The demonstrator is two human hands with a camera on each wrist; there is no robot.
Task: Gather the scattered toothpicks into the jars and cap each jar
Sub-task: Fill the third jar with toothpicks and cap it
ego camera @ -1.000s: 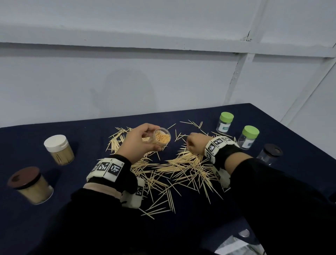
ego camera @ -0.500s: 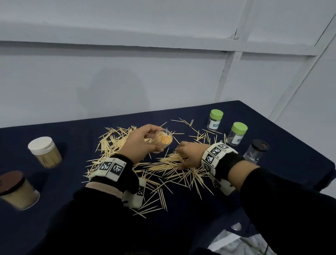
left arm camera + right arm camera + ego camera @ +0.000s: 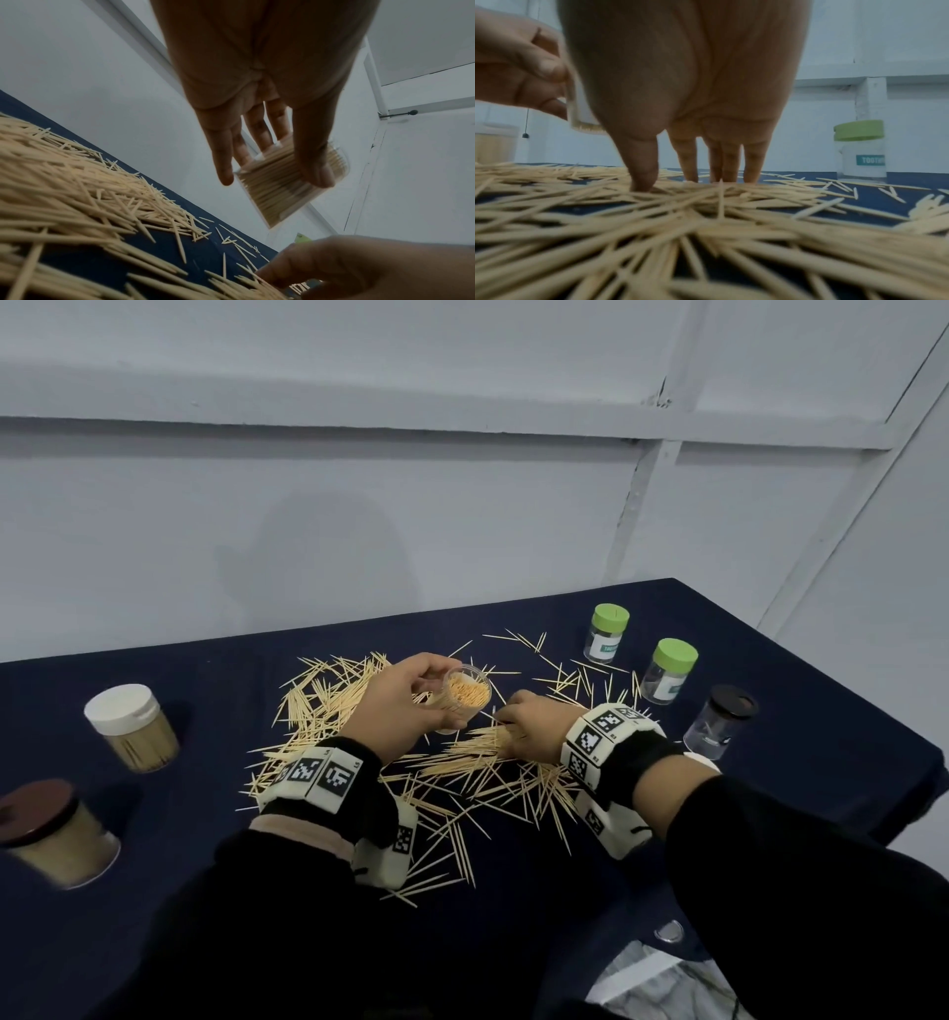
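The left hand (image 3: 405, 706) grips an uncapped, toothpick-filled jar (image 3: 464, 698) just above the right hand (image 3: 531, 729), whose straight fingertips (image 3: 687, 174) press into the scattered toothpicks (image 3: 462, 773); beyond it, a green-capped jar (image 3: 859, 150) reads "TOOTH".

A green-lidded jar (image 3: 860, 149) wears a teal label reading "TOOTH", cut off at the picture's edge; nothing else reads clearly.

L hand (image 3: 405, 706) curled, R hand (image 3: 531, 724) fingertips down
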